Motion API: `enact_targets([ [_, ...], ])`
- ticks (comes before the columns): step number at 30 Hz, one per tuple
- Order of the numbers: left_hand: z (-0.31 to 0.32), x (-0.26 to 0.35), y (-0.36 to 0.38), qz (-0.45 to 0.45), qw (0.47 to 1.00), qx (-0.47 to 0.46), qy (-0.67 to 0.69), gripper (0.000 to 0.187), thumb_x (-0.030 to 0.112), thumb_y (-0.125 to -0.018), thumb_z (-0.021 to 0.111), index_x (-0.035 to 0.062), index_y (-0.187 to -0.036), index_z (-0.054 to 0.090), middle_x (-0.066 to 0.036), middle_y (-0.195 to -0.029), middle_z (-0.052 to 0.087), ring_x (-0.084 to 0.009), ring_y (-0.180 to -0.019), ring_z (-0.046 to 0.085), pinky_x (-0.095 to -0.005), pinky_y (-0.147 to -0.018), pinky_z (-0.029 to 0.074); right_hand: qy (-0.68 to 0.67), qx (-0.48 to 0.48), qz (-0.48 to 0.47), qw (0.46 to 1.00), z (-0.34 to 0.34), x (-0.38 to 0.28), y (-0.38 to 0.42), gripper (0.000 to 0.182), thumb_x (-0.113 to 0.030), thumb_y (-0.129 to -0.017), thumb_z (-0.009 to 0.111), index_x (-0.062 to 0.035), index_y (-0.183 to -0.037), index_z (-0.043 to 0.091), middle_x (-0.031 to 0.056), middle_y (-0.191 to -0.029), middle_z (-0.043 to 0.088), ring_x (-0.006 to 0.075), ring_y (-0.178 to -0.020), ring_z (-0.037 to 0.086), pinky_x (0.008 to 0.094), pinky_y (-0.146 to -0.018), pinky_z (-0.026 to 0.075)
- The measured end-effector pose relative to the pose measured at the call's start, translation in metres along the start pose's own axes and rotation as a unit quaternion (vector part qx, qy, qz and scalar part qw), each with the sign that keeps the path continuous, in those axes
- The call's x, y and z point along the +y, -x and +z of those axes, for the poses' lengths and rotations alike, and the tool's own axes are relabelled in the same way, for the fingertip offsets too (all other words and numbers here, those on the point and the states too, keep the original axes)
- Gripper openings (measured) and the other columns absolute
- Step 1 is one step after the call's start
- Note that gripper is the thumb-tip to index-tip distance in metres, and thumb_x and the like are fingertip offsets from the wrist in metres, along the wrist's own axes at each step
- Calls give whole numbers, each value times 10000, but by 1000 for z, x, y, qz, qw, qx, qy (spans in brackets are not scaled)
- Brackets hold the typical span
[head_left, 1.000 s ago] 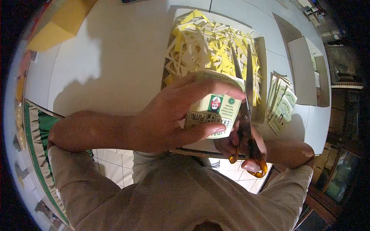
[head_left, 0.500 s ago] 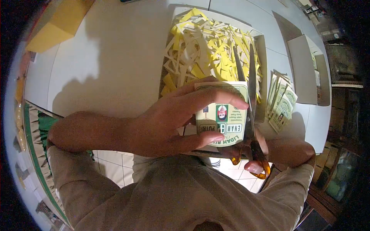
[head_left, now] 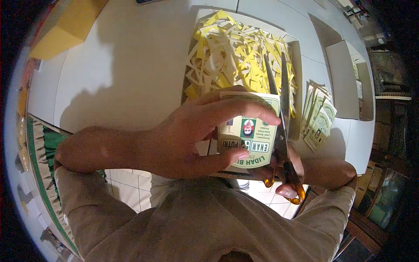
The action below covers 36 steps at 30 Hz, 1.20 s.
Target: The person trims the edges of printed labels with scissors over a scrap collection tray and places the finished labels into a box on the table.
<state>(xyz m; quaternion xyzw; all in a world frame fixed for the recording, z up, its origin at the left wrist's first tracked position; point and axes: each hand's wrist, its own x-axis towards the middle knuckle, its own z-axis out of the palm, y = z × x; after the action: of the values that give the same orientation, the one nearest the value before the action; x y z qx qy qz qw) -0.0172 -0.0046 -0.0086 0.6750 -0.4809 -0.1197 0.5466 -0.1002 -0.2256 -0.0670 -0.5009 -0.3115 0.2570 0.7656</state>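
Observation:
Between the thumb and fingers of my left hand (head_left: pixel 196 131) is a cream and green printed label (head_left: pixel 257 144), with a portrait at its centre. My right hand (head_left: pixel 290 168) grips scissors (head_left: pixel 284 118) by their amber handles. The scissors' blades point away from me and stand apart, beside the label's right edge. Beyond my hands, a shallow box (head_left: pixel 296 65) holds many yellow and cream paper strips (head_left: pixel 248 61).
More printed labels (head_left: pixel 321 122) lie fanned out on the white table (head_left: pixel 131 56), right of the strips' box. Farther right is an open carton (head_left: pixel 349 83) with labels inside. A yellow box (head_left: pixel 65 37) stands at the upper left.
The label has turned slightly and shifted a little left in my left hand. The scissors have moved slightly, with their blades still apart.

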Motion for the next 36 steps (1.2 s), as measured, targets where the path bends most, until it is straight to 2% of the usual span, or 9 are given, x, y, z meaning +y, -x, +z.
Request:
enact_targets([
  [3, -4, -2, -1, 5, 999, 3, 36, 402, 63, -729, 599, 12, -1111, 485, -143, -1009, 548, -262, -944, 545, -347, -808, 428, 54, 14, -42, 998, -2, -3, -2, 485, -156, -671, 644, -21, -1019, 335, 28, -760, 367, 139, -651, 354, 285, -606, 293],
  [6, -9, -3, -2, 6, 999, -16, 30, 387, 68, -728, 579, 6, -1100, 494, -143, -993, 550, -252, -921, 547, -339, -803, 431, 36, -30, 19, 999, -1, 1, -4, 506, -152, -669, 651, -11, -1034, 330, 35, -754, 367, 138, -650, 348, 291, -606, 291],
  [8, -9, -5, -1, 11, 998, -25, 52, 384, 87, -734, 566, -3, -1099, 490, -140, -987, 548, -249, -907, 547, -334, -796, 432, -66, 27, -157, 985, 10, 23, -3, 461, -135, -668, 649, -23, -983, 331, 34, -739, 350, 139, -645, 342, 291, -590, 282],
  [9, -9, -6, -1, 10, 998, -25, 52, 384, 87, -734, 566, -3, -1099, 490, -140, -987, 548, -249, -907, 547, -334, -796, 432, -66, 27, -157, 985, 10, 14, -3, 461, -135, -668, 649, -23, -983, 331, 34, -739, 350, 139, -645, 342, 291, -590, 282],
  [11, -8, -5, 1, -24, 993, -9, 112, 358, 98, -729, 553, -7, -1069, 509, -138, -965, 555, -248, -890, 548, -332, -795, 430, -32, 79, 34, 996, 11, -16, -5, 409, -115, -673, 641, -45, -923, 324, 29, -706, 320, 146, -628, 328, 293, -565, 268],
  [14, -11, -8, -1, 24, 999, 0, 32, 337, 112, -723, 544, -3, -1040, 531, -135, -928, 561, -246, -866, 546, -333, -782, 425, -94, 30, -28, 995, 12, -16, -21, 392, -105, -676, 641, -53, -888, 316, 29, -698, 302, 156, -615, 319, 299, -550, 262],
  [21, -17, -8, -3, 22, 998, -16, 53, 303, 91, -700, 522, 10, -991, 545, -126, -896, 561, -237, -817, 532, -327, -730, 401, -119, -4, -35, 992, 6, -9, -17, 444, -120, -668, 665, -45, -910, 300, 36, -710, 310, 170, -621, 330, 308, -558, 273],
  [23, -18, -7, -3, 13, 999, -5, 37, 268, 77, -686, 509, 20, -946, 538, -108, -864, 529, -221, -785, 503, -316, -721, 380, -33, -25, -5, 999, 2, -10, -13, 451, -118, -673, 663, -42, -925, 296, 38, -722, 319, 176, -633, 340, 308, -567, 280],
  [36, -25, -2, 0, -18, 995, 11, 99, 186, 94, -674, 520, 30, -847, 505, -73, -825, 454, -166, -745, 447, -265, -670, 354, -43, -14, -43, 998, 3, -7, -17, 428, -145, -699, 646, -29, -934, 307, 36, -702, 301, 169, -602, 328, 302, -530, 275],
])
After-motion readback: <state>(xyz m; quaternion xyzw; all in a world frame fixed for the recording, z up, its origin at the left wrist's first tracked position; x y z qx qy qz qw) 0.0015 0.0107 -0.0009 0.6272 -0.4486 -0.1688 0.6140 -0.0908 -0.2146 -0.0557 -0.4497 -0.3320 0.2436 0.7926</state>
